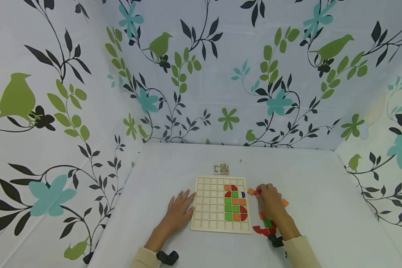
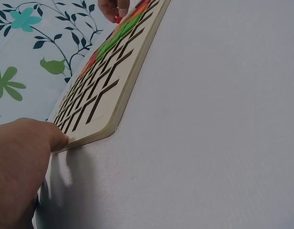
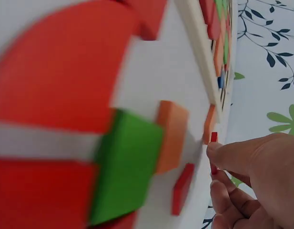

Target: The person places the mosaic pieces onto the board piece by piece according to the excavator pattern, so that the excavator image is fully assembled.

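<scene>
Red piece (image 3: 214, 137), right fingers (image 3: 223, 195) pinching, printed card (image 1: 221, 168)

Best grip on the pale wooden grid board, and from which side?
I'd pinch the pale wooden grid board by its left rim, coming from the left: it lies flat, with a straight edge exposed where the left hand touches it; loose red, orange and green pieces clutter the right.
</scene>
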Available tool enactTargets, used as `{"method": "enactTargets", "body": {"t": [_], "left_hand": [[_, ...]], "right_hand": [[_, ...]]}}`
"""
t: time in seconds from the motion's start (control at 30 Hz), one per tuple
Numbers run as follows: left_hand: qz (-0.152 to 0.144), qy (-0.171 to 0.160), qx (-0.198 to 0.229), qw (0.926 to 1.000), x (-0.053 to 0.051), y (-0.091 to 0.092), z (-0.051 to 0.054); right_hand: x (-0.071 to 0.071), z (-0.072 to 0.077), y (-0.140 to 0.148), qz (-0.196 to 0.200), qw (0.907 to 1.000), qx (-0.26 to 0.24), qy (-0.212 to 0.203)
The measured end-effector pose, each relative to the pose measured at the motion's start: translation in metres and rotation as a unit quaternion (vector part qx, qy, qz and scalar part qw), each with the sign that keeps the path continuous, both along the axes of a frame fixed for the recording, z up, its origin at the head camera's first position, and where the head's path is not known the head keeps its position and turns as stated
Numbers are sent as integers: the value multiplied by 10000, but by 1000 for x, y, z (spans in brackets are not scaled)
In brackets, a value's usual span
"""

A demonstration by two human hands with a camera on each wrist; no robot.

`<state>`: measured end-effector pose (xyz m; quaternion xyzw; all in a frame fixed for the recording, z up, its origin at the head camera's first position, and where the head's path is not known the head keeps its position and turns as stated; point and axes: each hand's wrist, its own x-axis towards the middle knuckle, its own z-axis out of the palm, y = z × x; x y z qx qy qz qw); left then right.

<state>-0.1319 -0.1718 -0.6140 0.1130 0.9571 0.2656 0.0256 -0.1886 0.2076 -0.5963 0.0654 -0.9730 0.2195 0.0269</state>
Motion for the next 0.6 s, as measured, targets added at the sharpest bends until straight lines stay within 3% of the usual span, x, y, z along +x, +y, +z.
{"method": "enactTargets", "body": {"t": [0.13, 0.23, 0.37, 0.6], "left_hand": [[-6, 9, 20, 10000, 1, -1, 3], [-20, 27, 60, 10000, 0, -1, 3], [-34, 5, 86, 10000, -1, -2, 0], [-57, 73, 72, 9999, 0, -3, -2]], "right_hand": [[-16, 8, -18, -126, 9999, -5, -57], [-26, 14, -37, 1, 9996, -130, -233], [-36, 17, -64, 461, 9973, -353, -440], [-47, 13, -97, 1336, 9885, -585, -402]]}}
